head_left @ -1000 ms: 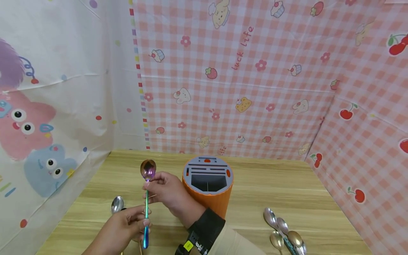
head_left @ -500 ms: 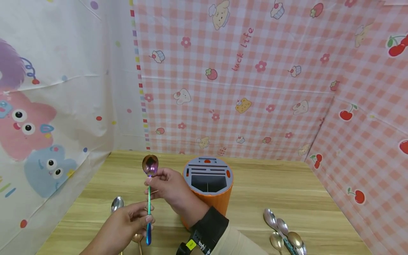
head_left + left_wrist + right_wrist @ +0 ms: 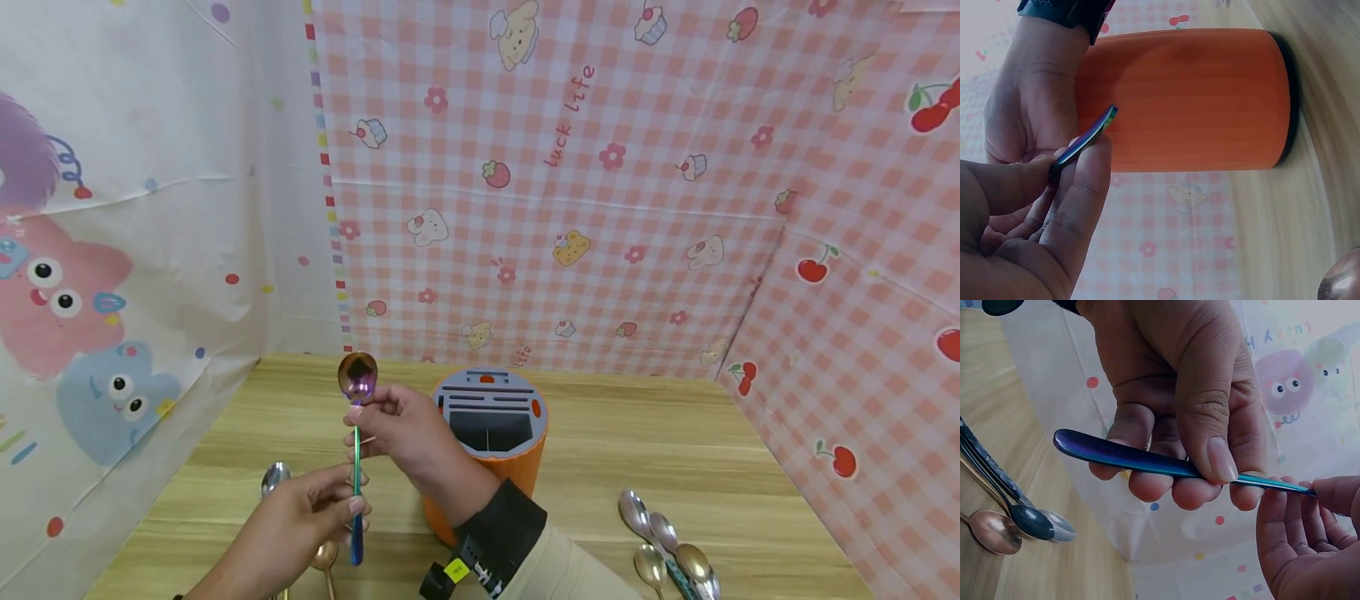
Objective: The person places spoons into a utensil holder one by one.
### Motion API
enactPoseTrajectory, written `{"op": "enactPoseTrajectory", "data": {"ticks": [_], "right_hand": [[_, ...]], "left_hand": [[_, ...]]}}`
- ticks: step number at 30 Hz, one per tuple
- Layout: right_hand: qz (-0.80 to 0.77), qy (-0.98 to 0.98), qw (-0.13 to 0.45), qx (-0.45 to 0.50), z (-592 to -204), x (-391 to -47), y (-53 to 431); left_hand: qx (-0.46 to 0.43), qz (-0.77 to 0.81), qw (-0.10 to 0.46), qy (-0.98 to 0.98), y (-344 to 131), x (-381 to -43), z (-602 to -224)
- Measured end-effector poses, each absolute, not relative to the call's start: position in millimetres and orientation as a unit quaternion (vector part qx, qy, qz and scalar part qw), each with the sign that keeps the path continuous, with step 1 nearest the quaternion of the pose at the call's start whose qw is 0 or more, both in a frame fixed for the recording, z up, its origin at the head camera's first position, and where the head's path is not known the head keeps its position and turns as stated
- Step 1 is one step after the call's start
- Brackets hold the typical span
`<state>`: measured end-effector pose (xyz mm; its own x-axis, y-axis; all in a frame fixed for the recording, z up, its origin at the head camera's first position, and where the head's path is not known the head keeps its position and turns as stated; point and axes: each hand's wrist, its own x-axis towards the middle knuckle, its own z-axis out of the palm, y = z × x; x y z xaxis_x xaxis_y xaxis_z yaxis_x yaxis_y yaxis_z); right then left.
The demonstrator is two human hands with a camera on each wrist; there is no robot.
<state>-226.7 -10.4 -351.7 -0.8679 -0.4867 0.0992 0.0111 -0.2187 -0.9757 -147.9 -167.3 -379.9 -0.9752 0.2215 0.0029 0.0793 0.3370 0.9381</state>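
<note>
Both hands hold one iridescent spoon (image 3: 357,379), upright with its bowl at the top, above the left part of the table. My right hand (image 3: 408,437) pinches it just below the bowl. Lower down, my left hand (image 3: 288,521) pinches the blue-green handle between thumb and fingers. In the right wrist view the handle (image 3: 1122,456) runs from the left hand's grip across to the right fingers. The left wrist view shows only the handle's end (image 3: 1094,131) standing out past the left fingertips.
An orange cutlery holder (image 3: 517,479) with a grey slotted top stands behind the right forearm. Several spoons (image 3: 651,567) lie at the right front. More spoons lie by the left hand, among them a silver one (image 3: 275,477) and a copper one (image 3: 326,557). Patterned cloth walls enclose the table.
Both hands have raised the spoon a little and shifted it slightly to the right. The copper spoon by the left hand shows more now. The grip looks the same.
</note>
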Motion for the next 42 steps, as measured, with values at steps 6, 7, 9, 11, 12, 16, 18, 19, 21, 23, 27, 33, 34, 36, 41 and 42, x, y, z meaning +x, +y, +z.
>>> {"op": "enactPoseTrajectory", "data": {"ticks": [6, 7, 9, 11, 12, 16, 18, 19, 21, 23, 27, 33, 34, 36, 41, 42], "right_hand": [[-0.750, 0.608, 0.155, -0.208, -345.7, -226.5, -3.3], [-0.751, 0.608, 0.154, -0.208, -344.7, -226.4, -2.3], [-0.750, 0.609, 0.153, -0.207, -342.9, -226.7, -0.5], [-0.750, 0.610, 0.149, -0.208, -341.4, -227.2, 1.2], [-0.750, 0.610, 0.147, -0.209, -340.5, -227.5, 2.0], [-0.751, 0.610, 0.142, -0.210, -336.0, -228.3, 6.2], [-0.750, 0.613, 0.139, -0.208, -333.2, -228.1, 8.0], [-0.749, 0.613, 0.137, -0.209, -331.9, -228.2, 8.7], [-0.748, 0.617, 0.131, -0.208, -329.6, -228.1, 10.1], [-0.748, 0.618, 0.126, -0.207, -327.6, -228.7, 12.1], [-0.751, 0.615, 0.119, -0.207, -325.0, -230.8, 17.1], [-0.753, 0.614, 0.115, -0.208, -321.7, -233.6, 24.5], [-0.754, 0.613, 0.113, -0.207, -320.6, -234.0, 25.9], [-0.756, 0.610, 0.112, -0.210, -318.4, -235.3, 28.9], [-0.749, 0.616, 0.106, -0.218, -310.3, -237.1, 37.4], [-0.747, 0.620, 0.105, -0.218, -308.5, -237.2, 39.2]], "left_hand": [[0.100, 0.563, 0.051, 0.819, -161.9, -149.6, -374.3], [0.100, 0.562, 0.051, 0.819, -161.3, -149.9, -373.4], [0.102, 0.562, 0.050, 0.819, -160.1, -150.8, -372.1], [0.102, 0.561, 0.048, 0.820, -158.5, -151.6, -370.6], [0.101, 0.561, 0.048, 0.820, -157.5, -151.9, -369.7], [0.105, 0.564, 0.046, 0.818, -154.0, -153.7, -364.8], [0.108, 0.561, 0.044, 0.820, -152.9, -153.9, -361.9], [0.111, 0.559, 0.043, 0.821, -152.4, -154.1, -360.4], [0.113, 0.554, 0.040, 0.824, -151.1, -154.1, -357.6], [0.114, 0.549, 0.036, 0.827, -148.9, -155.2, -355.1], [0.125, 0.555, 0.033, 0.822, -143.6, -159.4, -351.4], [0.127, 0.552, 0.033, 0.824, -136.9, -163.9, -346.9], [0.129, 0.548, 0.033, 0.826, -135.6, -164.9, -345.9], [0.133, 0.542, 0.034, 0.829, -133.2, -167.1, -343.8], [0.153, 0.542, 0.037, 0.826, -129.1, -172.9, -337.5], [0.160, 0.544, 0.037, 0.823, -128.5, -174.0, -336.2]]}}
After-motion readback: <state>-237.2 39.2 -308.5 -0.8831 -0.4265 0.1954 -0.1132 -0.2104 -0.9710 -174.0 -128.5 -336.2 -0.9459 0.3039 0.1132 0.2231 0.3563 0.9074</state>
